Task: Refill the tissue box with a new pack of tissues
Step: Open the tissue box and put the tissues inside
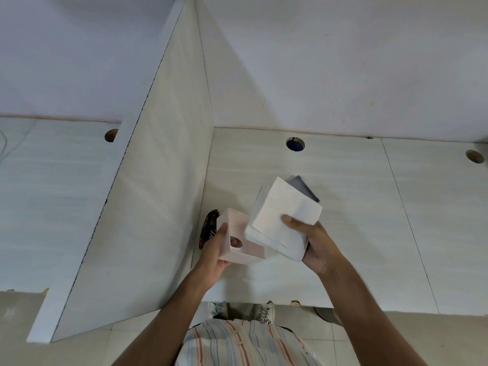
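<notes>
A pale pink tissue box [239, 228] with a round hole in one face is held above the desk by my left hand [215, 249]; a fingertip shows through the hole. My right hand [314, 241] grips a thick white stack of tissues [284, 217], thumb on top, tilted and touching the box's right side. A grey sheet [303, 188] pokes out behind the stack's far corner. A dark printed wrapper [210, 228] lies just behind the box, partly hidden by my left hand.
The pale desk [369, 220] has round cable holes [295, 144] near the wall. A tall white divider panel [148, 194] rises close to the left of the box. My shoes and the tiled floor show below the desk's front edge.
</notes>
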